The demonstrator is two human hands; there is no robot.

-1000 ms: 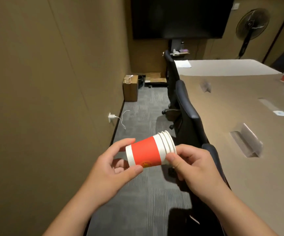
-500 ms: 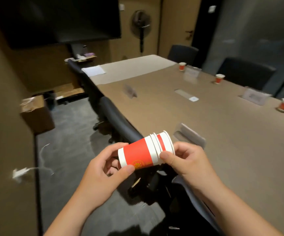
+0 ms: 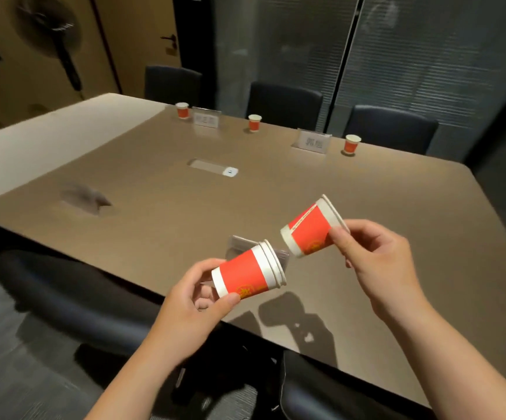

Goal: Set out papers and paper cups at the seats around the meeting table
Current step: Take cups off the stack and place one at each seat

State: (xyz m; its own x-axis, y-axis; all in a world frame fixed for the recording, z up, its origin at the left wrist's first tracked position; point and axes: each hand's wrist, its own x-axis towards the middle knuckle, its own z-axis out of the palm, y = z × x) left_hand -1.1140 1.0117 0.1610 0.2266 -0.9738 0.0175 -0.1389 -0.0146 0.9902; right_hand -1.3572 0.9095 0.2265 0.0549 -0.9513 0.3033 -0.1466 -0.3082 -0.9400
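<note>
**One cup held apart from the stack, above the table's near edge**

The left hand [image 3: 197, 301] gripped a short stack of red-and-white paper cups [image 3: 250, 271] on its side, thumb and fingers curled round its base. Just beside it, not touching, the right hand [image 3: 376, 262] pinched a single red-and-white paper cup [image 3: 312, 228] near the rim. A clear plastic name stand [image 3: 239, 242] sat half hidden behind the stack. Farther across the brown meeting table [image 3: 276, 183], three upright paper cups [image 3: 254, 122] stood by two name cards, their lettering unreadable.
</note>
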